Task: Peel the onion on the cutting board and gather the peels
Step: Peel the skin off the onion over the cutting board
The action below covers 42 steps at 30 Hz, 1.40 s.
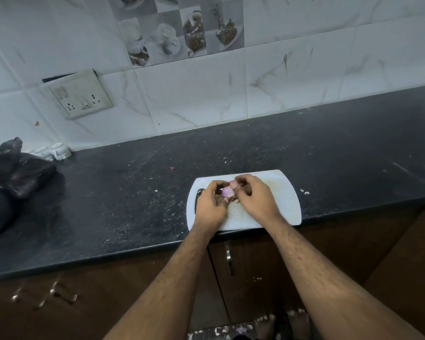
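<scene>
A small pale purple onion (227, 191) is held just above a white cutting board (284, 202) at the front edge of a black counter. My left hand (210, 203) grips the onion from the left. My right hand (253, 196) pinches a pink strip of peel (233, 184) at the onion's top right. A few brown peel scraps (232, 199) lie on the board under the hands. Most of the onion is hidden by my fingers.
A black plastic bag (15, 175) lies at the counter's left, with white cups (57, 150) behind it. Small peel bits (304, 191) lie on the counter (133, 204) right of the board. A socket plate (80, 95) sits on the tiled wall. Brown cupboards stand below.
</scene>
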Motion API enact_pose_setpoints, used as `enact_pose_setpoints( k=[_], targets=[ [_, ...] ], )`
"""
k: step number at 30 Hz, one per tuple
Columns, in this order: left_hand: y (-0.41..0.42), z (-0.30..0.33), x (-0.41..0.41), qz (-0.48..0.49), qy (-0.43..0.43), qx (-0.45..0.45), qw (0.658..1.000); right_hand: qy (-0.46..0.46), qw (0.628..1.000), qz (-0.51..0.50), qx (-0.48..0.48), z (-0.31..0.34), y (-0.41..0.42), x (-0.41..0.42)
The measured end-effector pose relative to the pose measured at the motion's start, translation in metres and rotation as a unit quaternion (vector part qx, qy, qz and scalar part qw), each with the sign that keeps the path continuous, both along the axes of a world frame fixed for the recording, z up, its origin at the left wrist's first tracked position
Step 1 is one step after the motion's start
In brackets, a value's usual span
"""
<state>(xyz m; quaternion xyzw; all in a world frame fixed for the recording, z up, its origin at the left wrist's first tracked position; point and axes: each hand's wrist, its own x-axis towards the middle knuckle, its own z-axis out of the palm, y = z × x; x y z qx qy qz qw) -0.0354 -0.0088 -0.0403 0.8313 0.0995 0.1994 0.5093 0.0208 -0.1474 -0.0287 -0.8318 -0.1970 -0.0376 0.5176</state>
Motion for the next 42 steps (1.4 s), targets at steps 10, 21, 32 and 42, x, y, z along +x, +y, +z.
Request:
enact_pose_setpoints(
  k=[10,21,32,42],
  targets=[
    [-0.005,0.002,-0.001,-0.003,-0.013,0.019,1.0,0.047,0.995,0.022,0.081,0.001,-0.006,0.002],
    [-0.007,0.002,-0.003,0.014,-0.005,-0.031,0.999,-0.034,0.998,-0.056,-0.01,-0.002,-0.004,0.003],
    [-0.013,0.005,-0.01,0.033,-0.039,-0.055,0.997,-0.031,0.999,0.028,0.029,0.002,-0.003,-0.005],
    [-0.011,0.004,-0.009,0.031,-0.039,-0.035,0.998,0.026,0.996,0.026,0.082,0.0,-0.004,-0.001]
  ],
)
